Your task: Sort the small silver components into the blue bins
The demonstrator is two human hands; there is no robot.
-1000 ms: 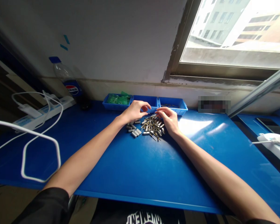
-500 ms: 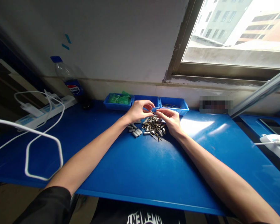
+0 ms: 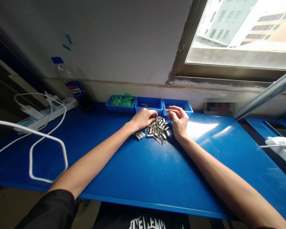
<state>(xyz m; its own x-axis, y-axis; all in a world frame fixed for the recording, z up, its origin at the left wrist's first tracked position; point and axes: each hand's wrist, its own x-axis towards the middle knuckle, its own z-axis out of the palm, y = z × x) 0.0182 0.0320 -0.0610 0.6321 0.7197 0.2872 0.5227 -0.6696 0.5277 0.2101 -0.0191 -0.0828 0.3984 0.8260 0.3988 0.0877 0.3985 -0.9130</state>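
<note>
My left hand (image 3: pixel 144 119) reaches down with bent fingers at the back left of a pile of small metal parts (image 3: pixel 157 128). Its fingertips are close together, and what they grip, if anything, is hidden. The pile mixes thin brass-coloured pins with short silver blocks. Several grey blocks (image 3: pixel 140 135) lie side by side just left of it. Over the front of the right blue bin (image 3: pixel 184 111), my right hand (image 3: pixel 178 121) is raised with its fingers loosely curved and apart. Thin dark pins (image 3: pixel 167 107) show in that bin beside the fingertips.
The middle blue bin (image 3: pixel 149 103) has a few small blocks; the left bin (image 3: pixel 120 109) holds green plastic (image 3: pixel 122 100). A cola bottle (image 3: pixel 75 87), power strip (image 3: pixel 47 113) and white cable (image 3: pixel 64 149) stand left on the blue table (image 3: pixel 138 178). A metal bar (image 3: pixel 267 92) slants at right.
My hands were together above the pile and have moved apart. The left one has dropped to the parts; the right one has shifted right to the right bin, its fingers now looser.
</note>
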